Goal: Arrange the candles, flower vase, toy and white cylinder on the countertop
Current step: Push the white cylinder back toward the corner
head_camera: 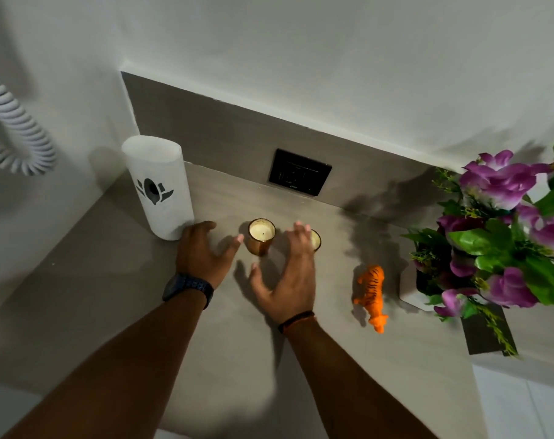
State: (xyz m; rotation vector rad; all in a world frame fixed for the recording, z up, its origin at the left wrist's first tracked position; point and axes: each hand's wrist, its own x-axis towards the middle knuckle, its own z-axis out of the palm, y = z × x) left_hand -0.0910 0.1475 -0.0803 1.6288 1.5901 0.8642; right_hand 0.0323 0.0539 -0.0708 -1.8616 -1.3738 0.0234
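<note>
The head view looks down at a grey surface (117, 312) by a wall. The left hand (202, 251) is spread open and holds nothing; it sits between the white cylinder (158, 188) and the first candle (261, 236). The right hand (288, 274) is open too, fingers wide, and it partly hides the second candle (315, 239) just behind it. The orange toy tiger (372, 296) stands to the right, near the flower vase (410, 289) with purple flowers (497, 182). A black wall socket (299, 172) is behind the candles.
</note>
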